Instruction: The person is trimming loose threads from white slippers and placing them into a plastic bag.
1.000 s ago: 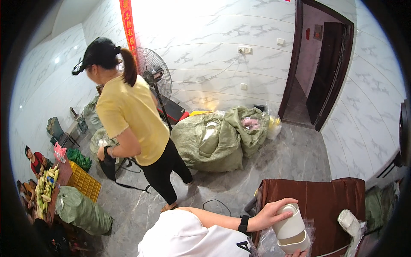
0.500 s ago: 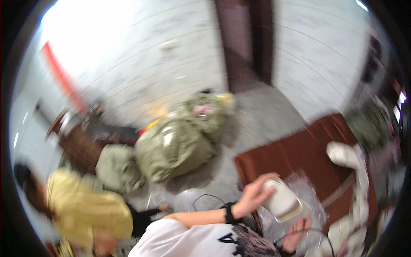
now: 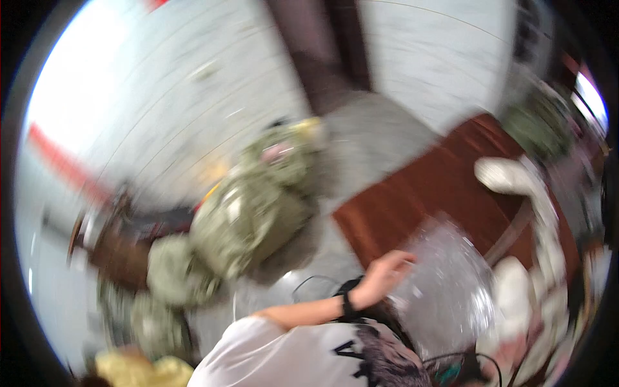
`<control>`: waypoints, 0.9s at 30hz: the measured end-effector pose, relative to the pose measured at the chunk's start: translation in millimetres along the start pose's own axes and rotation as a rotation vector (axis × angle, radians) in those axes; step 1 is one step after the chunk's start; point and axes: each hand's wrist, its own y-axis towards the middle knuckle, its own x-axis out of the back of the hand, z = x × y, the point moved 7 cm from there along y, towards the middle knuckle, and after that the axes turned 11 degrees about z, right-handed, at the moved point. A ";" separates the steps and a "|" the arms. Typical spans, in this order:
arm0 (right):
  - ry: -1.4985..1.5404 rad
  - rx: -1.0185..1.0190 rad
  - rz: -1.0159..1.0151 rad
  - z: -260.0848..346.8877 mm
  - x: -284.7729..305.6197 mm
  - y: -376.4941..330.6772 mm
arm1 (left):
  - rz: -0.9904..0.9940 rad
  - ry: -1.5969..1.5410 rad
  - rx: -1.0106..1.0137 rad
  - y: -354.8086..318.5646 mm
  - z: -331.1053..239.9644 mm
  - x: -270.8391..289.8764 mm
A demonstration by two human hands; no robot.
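Observation:
My left hand (image 3: 382,281), with a dark band at its wrist, is over the table's near left edge, beside a clear plastic bag (image 3: 445,290). Its blurred fingers look stretched out, with nothing seen in them. At the lower right, my right hand (image 3: 512,351) is mostly smeared and partly hidden. It is at the lower end of a white plastic container (image 3: 511,298) and appears to hold it. Close by, a long curved row of white pieces (image 3: 545,219), seemingly stacked containers, runs along the right side of the brown-covered table (image 3: 412,206).
A dark cable (image 3: 474,355) loops in front of me near the right hand. Large green sacks (image 3: 248,222) stand on the grey floor to the left. Someone's yellow garment (image 3: 145,369) shows at the lower left edge. A doorway (image 3: 322,58) opens in the far wall.
The white container has moved right, away from my left hand, to beside the white row, with my right hand. The plastic bag is now uncovered. The whole view has shifted.

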 end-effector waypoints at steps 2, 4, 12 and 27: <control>0.114 -0.115 0.136 -84.0 23.7 79.1 | 0.016 -0.019 -0.052 4.1 -16.3 -1.8; 0.175 -0.210 0.229 -148.8 26.2 122.8 | 0.000 -0.034 -0.042 -19.8 -16.7 2.5; -0.046 -0.306 0.147 -183.0 63.3 141.2 | -0.133 -0.077 0.008 -42.5 -14.2 24.2; -0.571 -0.322 -0.357 -167.6 98.4 38.0 | 0.025 -0.021 -0.057 -40.3 -30.7 -17.8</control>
